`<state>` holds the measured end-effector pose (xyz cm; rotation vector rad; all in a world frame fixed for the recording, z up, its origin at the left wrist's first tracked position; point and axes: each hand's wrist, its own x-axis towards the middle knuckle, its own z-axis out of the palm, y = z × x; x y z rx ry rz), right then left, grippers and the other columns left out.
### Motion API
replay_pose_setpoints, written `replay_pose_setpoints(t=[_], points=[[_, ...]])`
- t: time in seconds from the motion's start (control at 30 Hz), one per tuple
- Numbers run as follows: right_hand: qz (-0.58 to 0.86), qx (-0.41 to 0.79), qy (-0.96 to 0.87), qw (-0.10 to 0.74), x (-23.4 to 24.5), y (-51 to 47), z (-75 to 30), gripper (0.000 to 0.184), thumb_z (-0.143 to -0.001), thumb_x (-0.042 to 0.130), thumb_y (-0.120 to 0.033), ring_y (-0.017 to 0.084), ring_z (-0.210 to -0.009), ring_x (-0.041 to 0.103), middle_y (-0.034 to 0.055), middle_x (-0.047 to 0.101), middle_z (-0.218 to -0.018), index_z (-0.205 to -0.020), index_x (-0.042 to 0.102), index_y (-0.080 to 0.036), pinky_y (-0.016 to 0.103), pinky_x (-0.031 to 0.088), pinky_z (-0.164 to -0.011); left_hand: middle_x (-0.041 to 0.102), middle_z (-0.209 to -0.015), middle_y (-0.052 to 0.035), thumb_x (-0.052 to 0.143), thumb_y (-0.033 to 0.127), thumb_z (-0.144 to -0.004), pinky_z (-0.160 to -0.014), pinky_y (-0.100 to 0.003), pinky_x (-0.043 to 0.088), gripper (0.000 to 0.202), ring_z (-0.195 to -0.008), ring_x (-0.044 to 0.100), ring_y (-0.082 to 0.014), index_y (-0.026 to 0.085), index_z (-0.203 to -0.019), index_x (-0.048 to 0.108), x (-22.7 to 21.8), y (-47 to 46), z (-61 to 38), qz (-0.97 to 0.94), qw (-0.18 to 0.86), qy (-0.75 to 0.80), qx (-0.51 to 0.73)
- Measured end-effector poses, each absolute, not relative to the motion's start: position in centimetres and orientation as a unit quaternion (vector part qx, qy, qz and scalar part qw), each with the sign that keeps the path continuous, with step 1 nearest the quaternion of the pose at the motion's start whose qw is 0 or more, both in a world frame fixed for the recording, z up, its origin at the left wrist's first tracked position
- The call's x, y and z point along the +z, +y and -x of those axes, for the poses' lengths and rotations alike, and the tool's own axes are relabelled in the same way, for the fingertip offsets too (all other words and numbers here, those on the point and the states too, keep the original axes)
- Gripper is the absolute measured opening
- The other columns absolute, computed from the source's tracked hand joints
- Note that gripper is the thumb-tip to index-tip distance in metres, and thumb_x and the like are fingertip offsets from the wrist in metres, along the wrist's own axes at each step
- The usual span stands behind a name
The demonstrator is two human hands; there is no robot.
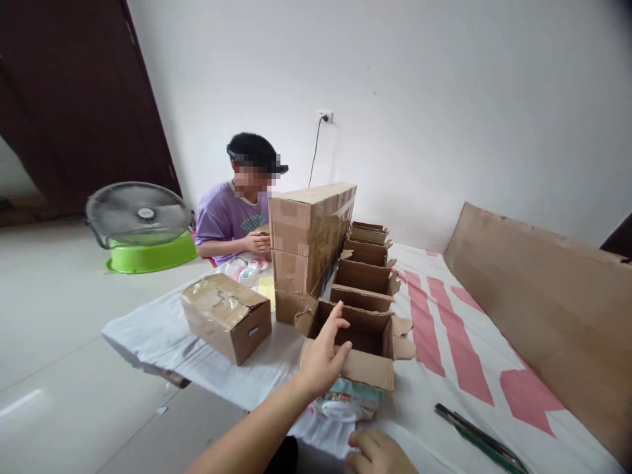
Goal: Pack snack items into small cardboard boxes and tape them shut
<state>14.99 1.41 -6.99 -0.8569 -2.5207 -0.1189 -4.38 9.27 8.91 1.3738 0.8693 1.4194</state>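
- Right hand point(378, 453) lay lowest, fingers loosely curled by the near edge of the bench point(415, 411); whether it held anything could not be told.
- Left hand point(326, 349), fingers parted and empty, was at the open box point(370, 368), over its near left side; contact was unclear.
- That box stood on the bench, nearest in a row of boxes point(365, 296), with a pack point(353, 396) below its front flap.
- Its cardboard suggested something light, fairly stiff, hardly slippery, easily creased at the flaps; the side walls seemed the surer hold.
- Dark marks on the closed box point(224, 296) and the pack's print were unreadable.
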Motion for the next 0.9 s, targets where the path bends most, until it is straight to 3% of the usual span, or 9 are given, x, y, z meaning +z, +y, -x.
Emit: replay_pose_setpoints(t=[0.07,0.13,0.27,0.33,0.4,0.47,0.57,0.7,0.9], points=[[0.298,-0.053,-0.921,0.244,-6.4,1.5,-15.3,0.009,-0.084,0.064,-0.024,0.016,-0.072,0.064,0.0017,0.07,-0.089,-0.092,0.061,-0.023,0.024,0.048,-0.061,0.04,-0.153,-0.0069,0.067,0.01,-0.074,-0.121,-0.047,0.005,0.03,-0.147,0.019,-0.0279,0.023,-0.102,0.066,8.9,9.5,5.0,-0.661,0.333,0.386,0.55],[0.29,-0.05,-0.922,0.253,-5.4,1.5,-15.7,0.016,-0.082,0.063,-0.021,0.018,-0.075,0.065,0.0037,0.071,-0.091,-0.098,0.062,-0.023,0.025,0.051,-0.063,0.043,-0.151,-0.0077,0.067,0.012,-0.075,-0.121,-0.049,-0.001,0.032,-0.147,0.019,-0.0291,0.024,-0.104,0.066,8.4,9.6,5.8,-0.684,0.255,0.423,0.536],[0.379,0.043,-0.888,0.258,-3.8,1.2,-17.2,0.046,-0.075,0.059,-0.011,0.022,-0.091,0.068,0.0068,0.071,-0.107,-0.118,0.058,-0.025,0.03,0.055,-0.08,0.05,-0.141,-0.0106,0.064,0.018,-0.08,-0.12,-0.048,0.014,0.027,-0.143,0.029,-0.0311,0.025,-0.106,0.064,5.0,7.7,7.9,-0.67,0.114,0.474,0.56],[0.45,0.094,-0.847,0.267,-3.7,1.1,-18.0,0.048,-0.073,0.06,-0.011,0.023,-0.092,0.068,0.0065,0.071,-0.107,-0.118,0.058,-0.027,0.031,0.055,-0.081,0.049,-0.139,-0.0111,0.065,0.024,-0.08,-0.118,-0.049,0.02,0.028,-0.14,0.032,-0.0327,0.025,-0.107,0.061,2.4,6.1,8.9,-0.635,0.064,0.502,0.584],[0.515,0.139,-0.798,0.281,-4.1,1.3,-18.4,0.041,-0.072,0.063,-0.015,0.023,-0.088,0.069,0.0058,0.072,-0.101,-0.11,0.06,-0.027,0.032,0.056,-0.078,0.042,-0.143,-0.0141,0.068,0.03,-0.077,-0.115,-0.052,0.025,0.045,-0.138,0.035,-0.0355,0.024,-0.119,0.053,-0.4,4.6,9.4,-0.599,0.09,0.542,0.582],[0.552,0.176,-0.761,0.292,-4.5,2.0,-18.2,0.035,-0.07,0.066,-0.02,0.025,-0.087,0.07,0.0061,0.072,-0.097,-0.104,0.062,-0.026,0.033,0.057,-0.076,0.04,-0.145,-0.0163,0.072,0.034,-0.072,-0.112,-0.052,0.031,0.071,-0.136,0.038,-0.0371,0.023,-0.134,0.039,-3.0,3.9,9.1,-0.59,0.193,0.567,0.542],[0.56,0.187,-0.738,0.327,-5.1,3.5,-17.3,0.042,-0.07,0.067,-0.025,0.03,-0.098,0.068,0.0106,0.071,-0.107,-0.111,0.06,-0.024,0.04,0.056,-0.083,0.045,-0.144,-0.0173,0.073,0.026,-0.064,-0.113,-0.048,0.031,0.094,-0.134,0.042,-0.0362,0.02,-0.145,0.025,-5.4,4.2,8.1,-0.58,0.332,0.569,0.478],[0.565,0.13,-0.721,0.379,-5.6,5.9,-16.2,0.054,-0.067,0.071,-0.029,0.035,-0.109,0.063,0.0161,0.066,-0.116,-0.119,0.058,-0.019,0.049,0.052,-0.092,0.045,-0.146,-0.019,0.064,0.018,-0.064,-0.115,-0.047,0.028,0.09,-0.136,0.041,-0.0356,0.016,-0.146,0.028,-4.4,6.4,7.4,-0.57,0.389,0.58,0.433],[0.593,0.085,-0.697,0.395,-5.9,9.1,-15.5,0.064,-0.063,0.074,-0.023,0.037,-0.118,0.056,0.0169,0.06,-0.127,-0.124,0.056,-0.019,0.05,0.047,-0.1,0.053,-0.14,-0.0126,0.059,0.01,-0.064,-0.109,-0.04,0.035,0.087,-0.127,0.052,-0.0292,0.021,-0.145,0.031,-0.9,9.6,7.6,-0.592,0.405,0.542,0.438]])
